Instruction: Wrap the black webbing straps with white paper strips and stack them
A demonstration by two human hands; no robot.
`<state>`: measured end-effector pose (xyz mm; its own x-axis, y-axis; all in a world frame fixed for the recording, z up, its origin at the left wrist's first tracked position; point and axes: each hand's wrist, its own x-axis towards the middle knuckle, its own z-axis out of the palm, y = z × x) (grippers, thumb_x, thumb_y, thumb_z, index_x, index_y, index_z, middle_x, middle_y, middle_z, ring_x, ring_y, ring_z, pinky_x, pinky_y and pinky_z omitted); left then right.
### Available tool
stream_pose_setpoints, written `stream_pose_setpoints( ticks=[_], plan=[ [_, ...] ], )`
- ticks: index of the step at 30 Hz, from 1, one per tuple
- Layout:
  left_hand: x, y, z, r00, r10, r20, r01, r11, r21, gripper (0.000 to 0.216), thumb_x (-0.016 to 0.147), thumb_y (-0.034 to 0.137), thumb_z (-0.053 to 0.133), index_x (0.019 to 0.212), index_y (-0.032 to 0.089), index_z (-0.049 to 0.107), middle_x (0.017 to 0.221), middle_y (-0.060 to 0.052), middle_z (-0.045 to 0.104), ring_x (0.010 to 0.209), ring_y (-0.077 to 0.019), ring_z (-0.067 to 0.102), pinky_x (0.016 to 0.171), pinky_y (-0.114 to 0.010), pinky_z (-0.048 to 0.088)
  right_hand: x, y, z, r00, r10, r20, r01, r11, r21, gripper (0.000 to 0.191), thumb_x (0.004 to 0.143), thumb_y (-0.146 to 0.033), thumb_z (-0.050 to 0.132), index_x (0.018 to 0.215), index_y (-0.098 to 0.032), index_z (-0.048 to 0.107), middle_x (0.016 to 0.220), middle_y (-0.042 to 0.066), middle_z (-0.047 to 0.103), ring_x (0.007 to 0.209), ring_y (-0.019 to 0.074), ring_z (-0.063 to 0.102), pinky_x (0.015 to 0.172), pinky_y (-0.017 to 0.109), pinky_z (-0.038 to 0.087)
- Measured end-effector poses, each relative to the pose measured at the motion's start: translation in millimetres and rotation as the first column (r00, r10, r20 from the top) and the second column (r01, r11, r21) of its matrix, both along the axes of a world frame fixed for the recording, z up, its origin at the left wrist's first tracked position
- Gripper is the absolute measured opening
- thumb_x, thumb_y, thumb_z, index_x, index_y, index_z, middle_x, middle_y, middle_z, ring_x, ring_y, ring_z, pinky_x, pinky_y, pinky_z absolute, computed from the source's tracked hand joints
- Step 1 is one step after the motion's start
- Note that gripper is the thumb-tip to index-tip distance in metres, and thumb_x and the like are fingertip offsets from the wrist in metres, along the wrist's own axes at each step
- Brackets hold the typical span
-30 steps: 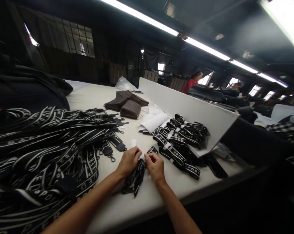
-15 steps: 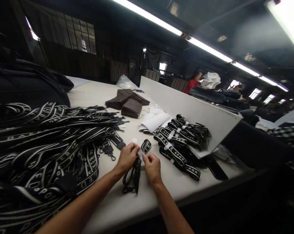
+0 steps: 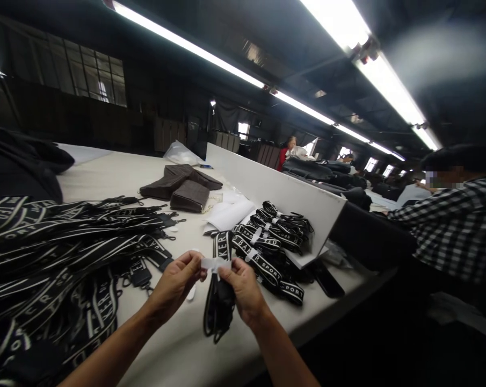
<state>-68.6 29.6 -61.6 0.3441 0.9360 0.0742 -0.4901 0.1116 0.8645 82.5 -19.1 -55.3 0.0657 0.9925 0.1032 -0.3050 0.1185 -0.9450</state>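
A folded black strap with white lettering (image 3: 218, 290) hangs just above the table between my hands. My right hand (image 3: 243, 290) grips the bundle, fingers closed round it. My left hand (image 3: 178, 279) pinches one end of a small white paper band (image 3: 214, 263) stretched across the top of the bundle; the right fingertips pinch its other end. To the right lies a pile of banded, folded straps (image 3: 275, 242) against a white board.
A large heap of loose black straps (image 3: 65, 252) covers the table's left side. Brown bags (image 3: 182, 188) and white sheets (image 3: 226, 215) lie further back. A white board (image 3: 275, 188) divides the table. A person in a checked shirt (image 3: 456, 226) sits at right; others work far off.
My hands lifted the folded strap off the table and pulled the white band taut across it. My view swung right, bringing the person in the checked shirt into sight.
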Motion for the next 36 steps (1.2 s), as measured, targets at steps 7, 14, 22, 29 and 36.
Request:
stream_pose_setpoints(
  ticks=[7,14,22,29,36],
  plan=[
    [-45,42,10.7,0.722,0.654,-0.227,-0.636,0.756,0.155,0.036,0.069,0.046,0.068,0.079,0.014,0.055,0.068,0.0,0.056,0.056,-0.0087,0.049,0.053,-0.02,0.042,92,28,77.9,0.088,-0.852,0.517,0.313,0.516,0.797,0.03,0.092,-0.035,0.056,0.113,-0.017,0.067,0.099,0.012,0.066,0.095,0.0245,0.057,0.088,0.037,0.043],
    [-55,45,2.8,0.423,0.763,-0.489,-0.627,0.636,0.45,0.018,0.084,0.031,0.047,0.09,0.016,0.056,0.078,-0.003,0.063,0.062,-0.0126,0.058,0.059,-0.024,0.047,120,73,-12.0,-0.38,-0.355,0.854,0.085,0.906,0.414,0.038,0.088,-0.015,0.053,0.124,-0.018,0.063,0.105,0.013,0.066,0.098,0.0271,0.057,0.085,0.039,0.041],
    [-118,20,47.0,-0.212,0.586,-0.782,-0.287,0.728,0.623,0.02,0.077,0.023,0.066,0.096,0.016,0.066,0.112,-0.015,0.064,0.113,-0.0292,0.055,0.096,-0.038,0.042,122,80,-18.0,-0.044,-0.634,0.772,0.02,0.772,0.635,0.038,0.088,-0.037,0.045,0.105,-0.018,0.072,0.127,0.015,0.056,0.117,0.0319,0.052,0.098,0.048,0.045],
    [-200,32,82.6,-0.551,0.142,-0.822,-0.379,0.836,0.398,0.031,0.067,0.025,0.074,0.096,0.013,0.07,0.109,-0.023,0.068,0.112,-0.0404,0.058,0.093,-0.051,0.041,105,63,-56.7,0.182,-0.51,0.841,-0.02,0.853,0.521,0.038,0.087,-0.04,0.045,0.1,-0.02,0.074,0.119,0.012,0.063,0.11,0.0307,0.058,0.096,0.048,0.048],
    [-223,-1,88.5,-0.643,0.058,-0.764,-0.287,0.906,0.311,0.033,0.054,0.019,0.082,0.084,0.017,0.072,0.107,-0.018,0.071,0.107,-0.0384,0.062,0.092,-0.047,0.045,130,45,-98.4,0.215,-0.571,0.793,-0.04,0.806,0.591,0.047,0.092,-0.053,0.044,0.118,-0.023,0.067,0.123,0.011,0.063,0.115,0.0313,0.058,0.096,0.048,0.049]
  ],
)
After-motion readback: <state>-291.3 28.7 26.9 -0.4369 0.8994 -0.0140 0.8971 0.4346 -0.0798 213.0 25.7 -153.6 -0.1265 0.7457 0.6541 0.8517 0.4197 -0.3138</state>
